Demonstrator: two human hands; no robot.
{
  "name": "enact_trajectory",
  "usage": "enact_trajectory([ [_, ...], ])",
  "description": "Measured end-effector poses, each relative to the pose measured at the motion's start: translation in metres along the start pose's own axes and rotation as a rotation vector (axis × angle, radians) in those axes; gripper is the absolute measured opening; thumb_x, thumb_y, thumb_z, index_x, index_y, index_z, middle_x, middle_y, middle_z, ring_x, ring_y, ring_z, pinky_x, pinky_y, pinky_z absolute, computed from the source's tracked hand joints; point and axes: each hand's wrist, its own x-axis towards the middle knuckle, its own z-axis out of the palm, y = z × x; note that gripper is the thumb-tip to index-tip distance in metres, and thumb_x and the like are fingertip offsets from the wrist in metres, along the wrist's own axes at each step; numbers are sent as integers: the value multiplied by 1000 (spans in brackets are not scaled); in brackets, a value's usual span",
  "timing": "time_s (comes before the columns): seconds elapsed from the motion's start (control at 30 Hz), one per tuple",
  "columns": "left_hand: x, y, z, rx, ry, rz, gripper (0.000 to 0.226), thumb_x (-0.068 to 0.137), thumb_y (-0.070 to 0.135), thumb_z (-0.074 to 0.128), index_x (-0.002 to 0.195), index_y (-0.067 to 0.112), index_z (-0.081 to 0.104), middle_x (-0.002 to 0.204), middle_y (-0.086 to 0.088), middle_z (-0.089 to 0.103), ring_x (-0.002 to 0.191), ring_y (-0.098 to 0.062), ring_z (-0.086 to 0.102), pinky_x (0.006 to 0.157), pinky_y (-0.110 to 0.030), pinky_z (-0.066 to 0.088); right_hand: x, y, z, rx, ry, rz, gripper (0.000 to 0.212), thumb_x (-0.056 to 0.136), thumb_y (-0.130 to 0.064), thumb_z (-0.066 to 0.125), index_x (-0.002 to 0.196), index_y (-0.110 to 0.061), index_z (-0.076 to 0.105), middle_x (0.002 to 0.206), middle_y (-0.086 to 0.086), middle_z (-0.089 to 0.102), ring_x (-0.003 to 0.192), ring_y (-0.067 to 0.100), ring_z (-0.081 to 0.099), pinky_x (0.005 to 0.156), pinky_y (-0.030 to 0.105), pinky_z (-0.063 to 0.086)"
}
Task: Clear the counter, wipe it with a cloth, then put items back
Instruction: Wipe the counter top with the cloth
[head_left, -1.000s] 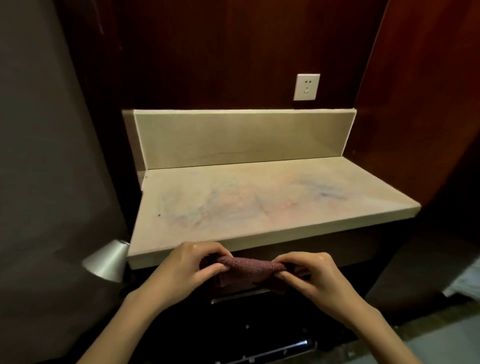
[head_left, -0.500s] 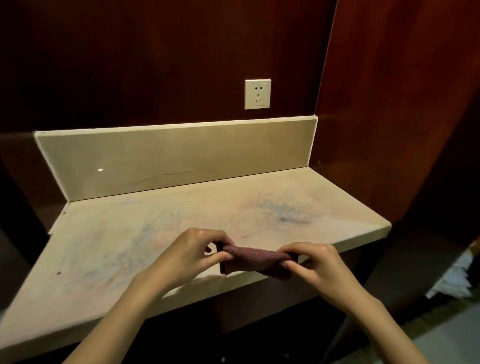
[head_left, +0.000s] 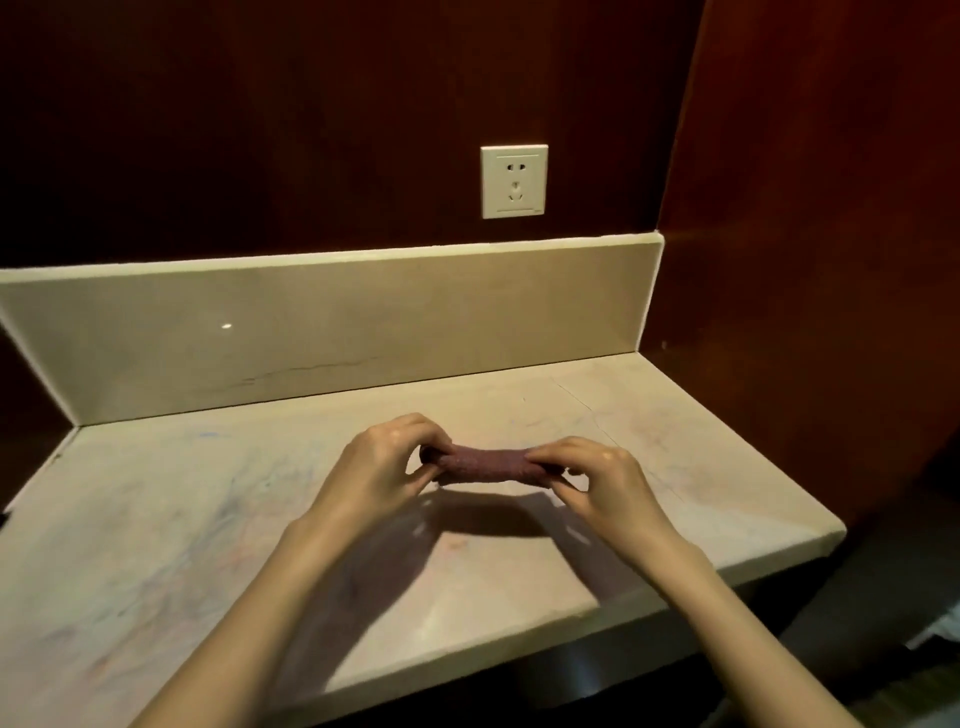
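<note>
Head view. Bench (head_left: 156, 545): pale stone slab, faintly marked with blue and pink scribbles, set in a dark wood alcove; a hairline crack ran across its right rear part. Upstand (head_left: 311, 332): matching stone strip along the back edge, with a dark crack line near its lower middle and a small point of reflected light at the left. Socket (head_left: 514, 181): white wall plate mounted on the dark panel above the upstand, right of centre. Side panel (head_left: 805, 260): reddish-brown wood, closing the alcove on the right.

Cloth (head_left: 488, 462): small, dark purple-brown, rough-textured, rolled or folded into a short bar and held level above the middle of the bench, apart from the surface; its shadow fell on the slab just below. Left hand (head_left: 382, 462): fingers and thumb curled, pinching the left end of the cloth. Right hand (head_left: 602, 475): fingers and thumb curled, pinching the right end. Both forearms were bare and reached in from the lower edge, over the front lip of the bench.
</note>
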Motion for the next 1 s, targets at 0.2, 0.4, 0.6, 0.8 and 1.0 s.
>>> enact_trajectory([
  [0.2, -39, -3, 16, -23, -172, -245, 15, 74, 26, 69, 86, 32, 62, 123, 17, 47, 109, 1, 53, 89, -20, 45, 2, 15, 28, 110, -164, -71, 25, 79, -27, 72, 103, -22, 75, 109, -16, 65, 99, -3, 61, 90, 12, 47],
  [0.4, -52, 14, 24, -269, -70, -453, 23, 85, 33, 68, 106, 30, 59, 114, 14, 61, 106, 1, 57, 88, -20, 47, 8, 17, 34, 290, -172, 93, 25, 85, -28, 69, 109, -25, 68, 108, -15, 59, 92, 0, 61, 82, 15, 50],
  [0.6, -32, 8, 27, -244, -57, -521, 38, 83, 16, 72, 114, 30, 56, 88, 8, 67, 84, 2, 65, 81, -18, 51, 27, 21, 43, 336, -270, 251, 43, 80, -17, 75, 121, -23, 62, 109, -7, 62, 85, -5, 59, 71, 5, 46],
  [0.8, -26, -2, 23, -60, -275, -474, 36, 83, 38, 70, 117, 31, 64, 103, 7, 54, 96, -2, 49, 76, -9, 36, 34, 26, 42, 376, -355, 302, 29, 75, -16, 78, 100, -28, 72, 90, -7, 71, 79, 8, 68, 75, 30, 57],
  [1.0, -23, -3, 28, -103, -333, -407, 41, 85, 41, 67, 125, 33, 59, 134, 12, 46, 124, -5, 36, 106, -23, 30, 27, 19, 37, 399, -242, 159, 30, 78, -7, 73, 72, -36, 71, 101, -16, 63, 92, 1, 63, 74, 14, 50],
])
